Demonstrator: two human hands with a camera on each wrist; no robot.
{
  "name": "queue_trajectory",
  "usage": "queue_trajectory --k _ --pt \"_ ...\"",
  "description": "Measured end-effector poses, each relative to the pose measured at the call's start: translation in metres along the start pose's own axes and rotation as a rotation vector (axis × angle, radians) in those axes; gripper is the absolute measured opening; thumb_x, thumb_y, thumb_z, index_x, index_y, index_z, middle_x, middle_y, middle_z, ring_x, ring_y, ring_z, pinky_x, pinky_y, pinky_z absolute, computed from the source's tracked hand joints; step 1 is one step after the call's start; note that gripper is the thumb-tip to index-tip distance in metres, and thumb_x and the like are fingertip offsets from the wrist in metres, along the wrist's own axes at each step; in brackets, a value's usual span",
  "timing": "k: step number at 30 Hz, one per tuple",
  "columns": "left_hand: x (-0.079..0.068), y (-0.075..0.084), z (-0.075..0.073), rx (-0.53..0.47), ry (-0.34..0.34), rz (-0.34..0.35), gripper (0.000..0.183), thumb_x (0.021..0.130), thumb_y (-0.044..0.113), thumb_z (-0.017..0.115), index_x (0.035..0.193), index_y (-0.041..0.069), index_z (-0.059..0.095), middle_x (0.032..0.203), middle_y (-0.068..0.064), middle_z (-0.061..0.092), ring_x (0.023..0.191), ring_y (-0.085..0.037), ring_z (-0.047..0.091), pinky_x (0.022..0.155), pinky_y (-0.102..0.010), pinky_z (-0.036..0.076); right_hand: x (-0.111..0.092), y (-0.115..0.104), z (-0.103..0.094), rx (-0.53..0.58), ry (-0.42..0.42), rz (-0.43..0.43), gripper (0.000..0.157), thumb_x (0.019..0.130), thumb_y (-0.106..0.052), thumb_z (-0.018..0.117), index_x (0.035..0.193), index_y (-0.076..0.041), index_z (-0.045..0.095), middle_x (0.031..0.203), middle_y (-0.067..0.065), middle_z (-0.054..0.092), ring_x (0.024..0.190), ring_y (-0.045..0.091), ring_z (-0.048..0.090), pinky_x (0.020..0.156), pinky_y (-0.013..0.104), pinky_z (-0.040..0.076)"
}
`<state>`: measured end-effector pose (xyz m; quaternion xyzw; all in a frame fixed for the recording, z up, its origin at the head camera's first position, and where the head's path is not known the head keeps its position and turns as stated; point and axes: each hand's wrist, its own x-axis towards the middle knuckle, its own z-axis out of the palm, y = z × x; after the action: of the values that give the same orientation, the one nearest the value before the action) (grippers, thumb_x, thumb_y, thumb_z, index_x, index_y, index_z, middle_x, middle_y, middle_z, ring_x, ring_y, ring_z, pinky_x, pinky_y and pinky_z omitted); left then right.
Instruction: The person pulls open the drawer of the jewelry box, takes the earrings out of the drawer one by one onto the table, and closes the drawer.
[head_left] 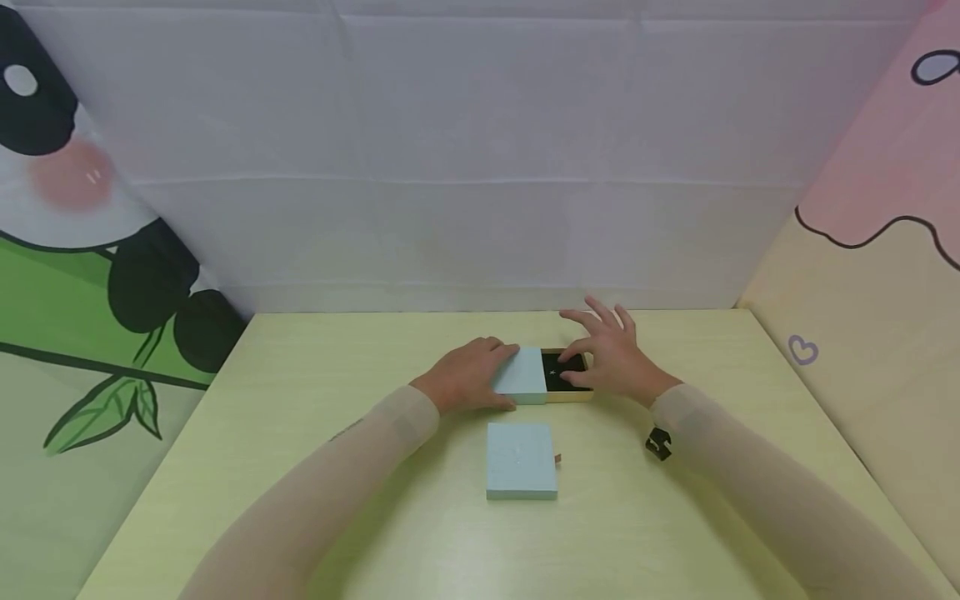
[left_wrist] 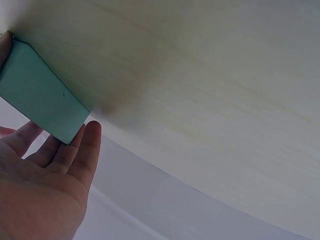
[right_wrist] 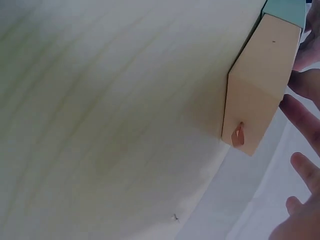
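A light blue drawer box (head_left: 529, 377) lies toward the back of the table, its tan drawer (right_wrist: 260, 85) pulled out to the right. My left hand (head_left: 471, 375) grips the blue outer sleeve (left_wrist: 42, 90), with the thumb on the near side and the fingers on the far side. Black lining (head_left: 566, 363) fills the drawer, and a tiny silvery star-like piece (head_left: 552, 372) shows on it. Over the drawer's right part, my right hand (head_left: 618, 362) has thumb and index finger spread apart, the other fingers raised. A small ribbon pull (right_wrist: 238, 135) hangs from the drawer's end.
A second light blue box (head_left: 521, 461), closed, with a brownish tab at its right side, lies nearer to me on the pale wooden table (head_left: 315, 525). White cloth (head_left: 480, 167) hangs behind the table. A small black device (head_left: 658, 444) sits at my right wrist.
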<state>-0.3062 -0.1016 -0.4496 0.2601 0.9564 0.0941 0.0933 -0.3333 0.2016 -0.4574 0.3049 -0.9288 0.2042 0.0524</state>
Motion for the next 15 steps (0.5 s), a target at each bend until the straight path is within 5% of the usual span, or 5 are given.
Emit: queue_trajectory --k 15 --pt "0.000 0.001 0.000 0.000 -0.005 -0.008 0.102 0.101 0.055 0.093 0.182 0.015 0.046 0.176 -0.014 0.059 0.157 -0.034 0.062 0.132 -0.051 0.056 0.007 -0.005 0.012 -0.017 -0.028 -0.030 0.009 0.096 -0.027 0.096 0.105 -0.027 0.095 0.184 0.012 0.054 0.183 0.053 0.018 0.137 0.090 0.010"
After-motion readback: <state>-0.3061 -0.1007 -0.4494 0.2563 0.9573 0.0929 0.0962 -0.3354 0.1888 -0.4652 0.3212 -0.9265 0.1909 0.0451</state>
